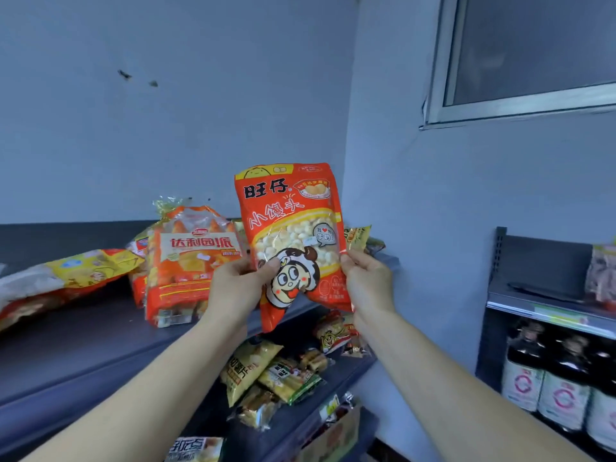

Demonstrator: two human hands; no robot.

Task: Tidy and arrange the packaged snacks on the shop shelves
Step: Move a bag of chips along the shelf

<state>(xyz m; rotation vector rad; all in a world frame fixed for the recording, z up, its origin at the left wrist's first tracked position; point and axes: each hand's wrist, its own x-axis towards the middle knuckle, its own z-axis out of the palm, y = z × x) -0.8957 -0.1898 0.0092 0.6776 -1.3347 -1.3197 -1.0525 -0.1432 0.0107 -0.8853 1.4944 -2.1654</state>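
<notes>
I hold a red snack bag (pixel 290 225) with a cartoon face and a clear window of small white balls upright above the top shelf (pixel 76 355). My left hand (pixel 238 285) grips its lower left side, thumb on the front. My right hand (pixel 366 278) pinches its lower right edge. Just left of the bag, an orange pie pack (pixel 186 265) stands on the shelf. Yellow and red bags (pixel 66 278) lie flat at the far left. A small yellow packet (pixel 358 236) shows behind the bag's right edge.
The shelf below holds several loose yellow and green snack packets (pixel 273 375). A second shelf unit (pixel 533 288) at the right carries dark bottles (pixel 560 371). A blue wall rises behind, with a window (pixel 533 55) at the upper right.
</notes>
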